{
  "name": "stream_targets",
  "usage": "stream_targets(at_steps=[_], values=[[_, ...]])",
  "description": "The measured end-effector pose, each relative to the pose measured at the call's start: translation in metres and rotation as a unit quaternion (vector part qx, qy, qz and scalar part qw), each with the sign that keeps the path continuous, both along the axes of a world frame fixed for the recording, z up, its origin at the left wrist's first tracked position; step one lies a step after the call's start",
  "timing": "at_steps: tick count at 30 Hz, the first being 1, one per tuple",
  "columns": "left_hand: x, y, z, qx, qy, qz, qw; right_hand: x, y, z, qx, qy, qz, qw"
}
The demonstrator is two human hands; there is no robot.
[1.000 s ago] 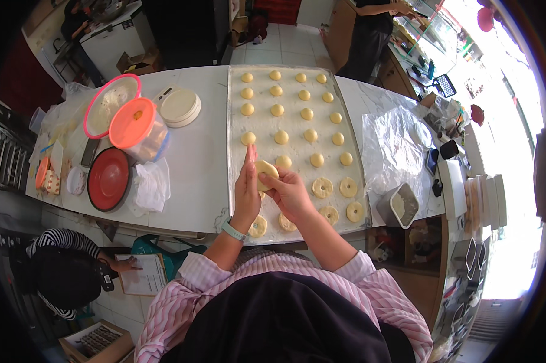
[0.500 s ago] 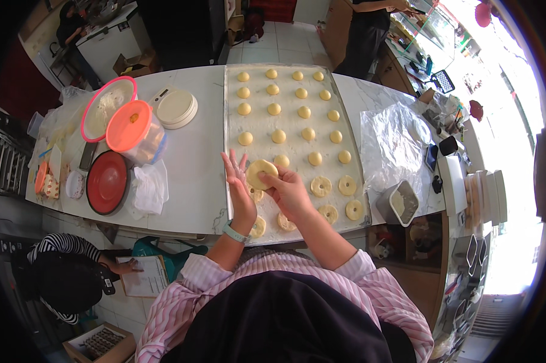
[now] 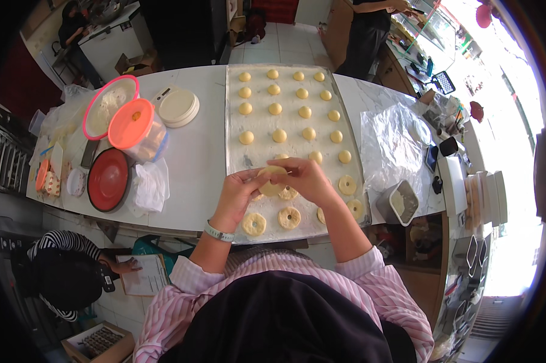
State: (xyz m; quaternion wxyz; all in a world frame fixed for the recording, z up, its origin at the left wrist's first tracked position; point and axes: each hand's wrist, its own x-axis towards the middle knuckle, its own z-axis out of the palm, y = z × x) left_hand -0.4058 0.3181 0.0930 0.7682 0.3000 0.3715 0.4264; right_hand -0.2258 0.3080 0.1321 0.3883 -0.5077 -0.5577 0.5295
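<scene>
Between my fingers, over the near half of a large floured tray (image 3: pixel 261 124), is a flattened round of pale yellow dough (image 3: pixel 273 183). My left hand (image 3: pixel 241 186) pinches its left side; my right hand (image 3: pixel 310 181) has its fingers curled on the top and right side. Whether the dough has a hole is hidden by the fingers. Dough rings with holes lie in the tray's near rows, such as the dough ring (image 3: pixel 289 218) just below my hands. Farther up stand rows of smooth dough balls (image 3: pixel 279 135). My right forearm covers part of the near rings.
Left on the table are a kitchen scale (image 3: pixel 177 107), a pink-rimmed bowl (image 3: pixel 97 124), an orange-lidded tub (image 3: pixel 131 124), a red plate (image 3: pixel 108 181) and a white cloth (image 3: pixel 150 186). Plastic sheeting (image 3: pixel 388 145) and a metal container (image 3: pixel 398 204) lie right. Another person (image 3: pixel 67 275) sits at lower left.
My left hand has gone from spread fingers to gripping the dough's left side. The dough has shifted slightly right, and both hands now hold it together.
</scene>
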Motion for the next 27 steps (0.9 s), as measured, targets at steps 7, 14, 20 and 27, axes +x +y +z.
stream_targets(at_steps=[7, 14, 20, 27], values=[[-0.002, -0.002, 0.001, 0.014, 0.007, -0.016, 1.000, 0.001, -0.006, 0.006, -0.022, -0.008, -0.004, 1.000], [0.001, -0.007, 0.009, 0.002, 0.026, -0.028, 0.999, 0.006, -0.011, -0.001, -0.022, 0.008, -0.005, 1.000], [0.001, -0.008, 0.004, 0.002, 0.054, -0.012, 0.998, 0.000, -0.019, 0.008, -0.063, -0.010, -0.010, 0.998], [-0.001, -0.008, 0.000, 0.002, 0.061, -0.045, 0.997, -0.004, -0.015, -0.010, -0.062, 0.058, 0.017, 0.996]])
